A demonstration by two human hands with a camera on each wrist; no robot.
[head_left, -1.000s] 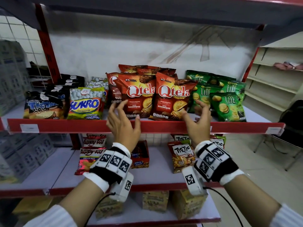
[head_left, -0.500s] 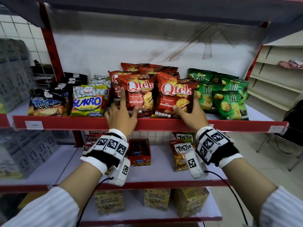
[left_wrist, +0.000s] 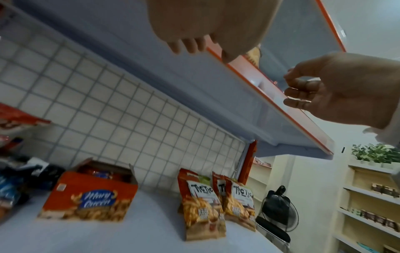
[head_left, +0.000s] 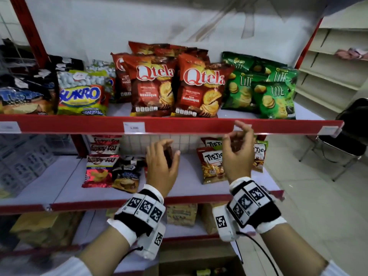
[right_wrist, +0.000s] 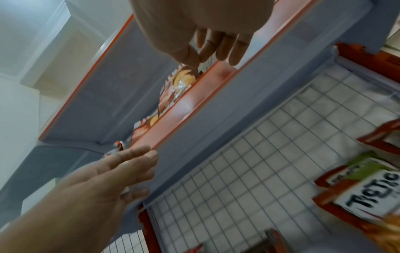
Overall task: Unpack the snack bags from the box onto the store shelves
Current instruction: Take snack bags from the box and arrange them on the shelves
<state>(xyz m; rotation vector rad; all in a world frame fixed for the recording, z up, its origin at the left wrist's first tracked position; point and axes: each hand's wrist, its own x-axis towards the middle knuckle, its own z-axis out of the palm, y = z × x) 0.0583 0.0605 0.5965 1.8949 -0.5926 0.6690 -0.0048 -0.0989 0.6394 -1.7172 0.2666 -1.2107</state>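
Two red Qtela bags (head_left: 153, 86) (head_left: 199, 90) stand side by side at the front of the upper shelf (head_left: 179, 126), with more of them behind. Both hands hang in front of the middle shelf, below that shelf's red edge, and hold nothing. My left hand (head_left: 162, 156) has loosely curled fingers. My right hand (head_left: 237, 140) is a little higher, its fingertips level with the red edge. From the right wrist view a Qtela bag (right_wrist: 179, 82) shows above the edge. An open cardboard box (head_left: 199, 261) sits low at the bottom, its contents barely visible.
Sukro bags (head_left: 81, 96) and dark Tictac bags lie left of the Qtela row, green Lite bags (head_left: 274, 98) right. The middle shelf holds Happy Tos bags (head_left: 99, 170), a Mary Queen carton (left_wrist: 90, 196) and TicTic bags (left_wrist: 201, 205). A black chair (head_left: 350, 132) stands at the right.
Both hands have left the two front Qtela bags and dropped below the upper shelf's edge. The bags stay standing on the shelf.
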